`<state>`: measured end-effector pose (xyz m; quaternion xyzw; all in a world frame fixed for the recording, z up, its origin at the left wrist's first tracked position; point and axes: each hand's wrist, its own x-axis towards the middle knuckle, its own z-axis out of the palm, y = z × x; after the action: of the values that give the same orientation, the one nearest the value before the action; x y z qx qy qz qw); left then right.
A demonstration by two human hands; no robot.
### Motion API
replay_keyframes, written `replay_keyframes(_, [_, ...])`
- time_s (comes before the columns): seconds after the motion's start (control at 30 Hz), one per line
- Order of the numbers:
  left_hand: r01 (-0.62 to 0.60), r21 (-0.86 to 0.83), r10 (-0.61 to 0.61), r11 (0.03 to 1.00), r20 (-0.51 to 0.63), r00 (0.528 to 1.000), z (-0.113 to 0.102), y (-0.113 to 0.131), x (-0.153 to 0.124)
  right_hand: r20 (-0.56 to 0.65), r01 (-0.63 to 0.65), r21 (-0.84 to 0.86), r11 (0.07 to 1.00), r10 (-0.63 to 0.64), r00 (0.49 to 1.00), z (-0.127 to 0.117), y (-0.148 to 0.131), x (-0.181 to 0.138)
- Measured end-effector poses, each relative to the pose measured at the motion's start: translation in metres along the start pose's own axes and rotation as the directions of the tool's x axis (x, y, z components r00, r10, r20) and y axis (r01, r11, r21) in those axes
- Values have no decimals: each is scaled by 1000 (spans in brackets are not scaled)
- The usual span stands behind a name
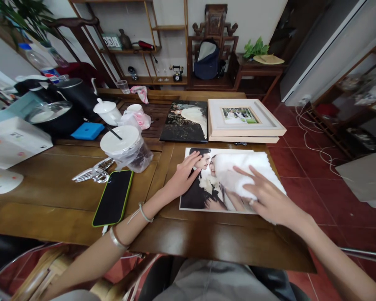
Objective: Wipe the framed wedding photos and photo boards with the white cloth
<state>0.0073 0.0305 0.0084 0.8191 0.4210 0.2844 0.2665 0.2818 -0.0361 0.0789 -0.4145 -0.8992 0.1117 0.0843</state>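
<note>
A large wedding photo print [192, 196] of a couple lies flat on the wooden table in front of me. My left hand [184, 176] rests on its left part, fingers stretched out and holding nothing. On the right part of the print, my right hand [268, 196] presses on a white, soft tissue [230, 171], with index and middle fingers extended and the other fingers partly curled. The tissue covers much of the print's right side and shows beneath my hand, so that part of the picture is hidden.
Behind the print lie a dark photo panel [183, 125] and stacked pale picture frames [247, 131]. To the left are a phone [113, 198], a lidded drink cup [122, 142] in a plastic bag, silver scissors-like tool [95, 170], a blue box [87, 131] and a white teapot [107, 110].
</note>
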Motion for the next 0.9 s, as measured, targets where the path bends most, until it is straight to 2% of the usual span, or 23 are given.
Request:
replay_keyframes(0.1, [7, -6, -7, 1000, 9, 1000, -1, 2, 1, -81, 3, -49, 999, -7, 997, 11, 27, 19])
replay_keyframes(0.2, [26, -5, -26, 1000, 17, 1000, -1, 3, 1, -133, -68, -101, 993, 54, 990, 16, 36, 29])
replay_keyframes(0.3, [55, 7, -55, 998, 8, 998, 0, 4, 0, -126, -82, -119, 990, 67, 990, 18, 25, 28])
replay_keyframes(0.43, [54, 6, -53, 999, -10, 999, 3, 3, 0, -52, -24, -81, 996, 20, 998, 20, -9, 11])
replay_keyframes(0.57, [27, -10, -27, 1000, -26, 999, 5, 0, 0, 63, 71, 14, 997, -71, 995, 20, -46, -17])
replay_keyframes(0.67, [23, -7, -24, 1000, -19, 1000, 5, -2, 1, 143, 144, 84, 986, -155, 978, 15, -64, -34])
replay_keyframes(0.77, [26, 3, -26, 1000, -9, 1000, 4, -1, 1, 181, 199, 129, 972, -220, 958, 7, -64, -43])
replay_keyframes(0.9, [33, 2, -33, 999, -2, 999, 3, 2, 1, 93, 191, 153, 969, -207, 974, 3, -39, -38])
